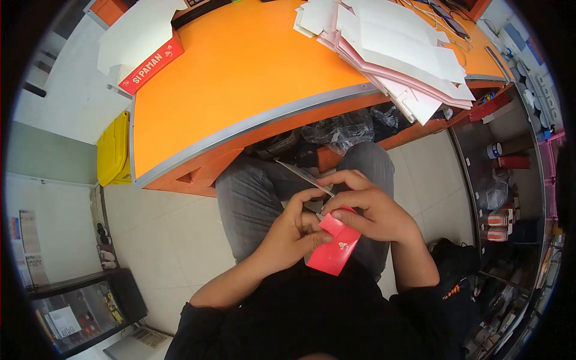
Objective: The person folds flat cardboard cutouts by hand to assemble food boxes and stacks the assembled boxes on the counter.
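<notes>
Over my lap I hold a partly folded red cardboard box (333,255) with a small white print on its side. My left hand (295,231) is closed on its left side, thumb pressed on the red face. My right hand (373,209) grips the upper right edge, with the thumb on top and fingers bent over the far side. A thin pale flap (303,174) sticks out beyond my fingers toward the table. The fingers partly hide the box's inside and far edges.
An orange table (252,72) stands ahead, with a stack of flat white cardboard blanks (396,48) overhanging its right edge. A red box lettered SI PAMAN (153,67) sits at its left corner. A yellow bin (114,147) is at left; shelves (507,180) line the right.
</notes>
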`<state>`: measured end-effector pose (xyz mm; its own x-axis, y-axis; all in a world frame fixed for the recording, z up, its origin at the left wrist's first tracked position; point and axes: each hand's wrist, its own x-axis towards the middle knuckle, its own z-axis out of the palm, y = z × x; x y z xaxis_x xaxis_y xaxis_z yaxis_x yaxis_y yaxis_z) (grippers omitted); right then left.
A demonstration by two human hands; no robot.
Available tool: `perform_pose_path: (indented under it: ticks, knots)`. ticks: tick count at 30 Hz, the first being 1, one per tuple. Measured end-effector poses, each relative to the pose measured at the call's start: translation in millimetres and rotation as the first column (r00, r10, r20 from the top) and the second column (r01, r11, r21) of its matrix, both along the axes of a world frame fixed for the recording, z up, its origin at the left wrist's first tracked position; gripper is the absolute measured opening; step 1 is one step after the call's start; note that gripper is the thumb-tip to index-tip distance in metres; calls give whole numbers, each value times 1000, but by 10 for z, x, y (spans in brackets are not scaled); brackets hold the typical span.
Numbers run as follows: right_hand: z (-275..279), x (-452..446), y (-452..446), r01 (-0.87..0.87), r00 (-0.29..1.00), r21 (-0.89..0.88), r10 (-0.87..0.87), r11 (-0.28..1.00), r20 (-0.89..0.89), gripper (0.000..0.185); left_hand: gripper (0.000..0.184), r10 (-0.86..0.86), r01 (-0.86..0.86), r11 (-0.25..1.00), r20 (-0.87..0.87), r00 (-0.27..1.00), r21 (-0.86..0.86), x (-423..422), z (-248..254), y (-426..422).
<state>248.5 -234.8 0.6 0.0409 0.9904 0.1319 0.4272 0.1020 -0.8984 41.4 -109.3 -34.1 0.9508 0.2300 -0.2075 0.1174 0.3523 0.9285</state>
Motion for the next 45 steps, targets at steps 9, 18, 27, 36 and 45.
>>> perform_pose_path:
  ticks: [9, 18, 27, 36, 45]
  knots:
    - [-23, -57, 15, -9, 996, -53, 5, 999, -85, 16, 64, 85, -88, 990, 38, 996, 110, 14, 44, 1]
    - [221, -236, -99, 94, 960, 63, -108, 994, 259, 89, 52, 261, -268, 963, 153, 953, 29, 78, 47, 109]
    - [226, -190, -195, 147, 962, 152, -177, 977, 208, 86, 35, 329, -345, 938, 223, 917, 36, 165, 342, 77]
    - [361, 283, -456, 379, 920, 471, -270, 796, -284, 93, 30, 545, -759, 616, 581, 605, 212, -149, 391, 527]
    - [610, -104, 779, 547, 696, 416, -118, 727, -708, 130, 144, 230, -585, 704, 649, 725, 404, -112, 733, 761]
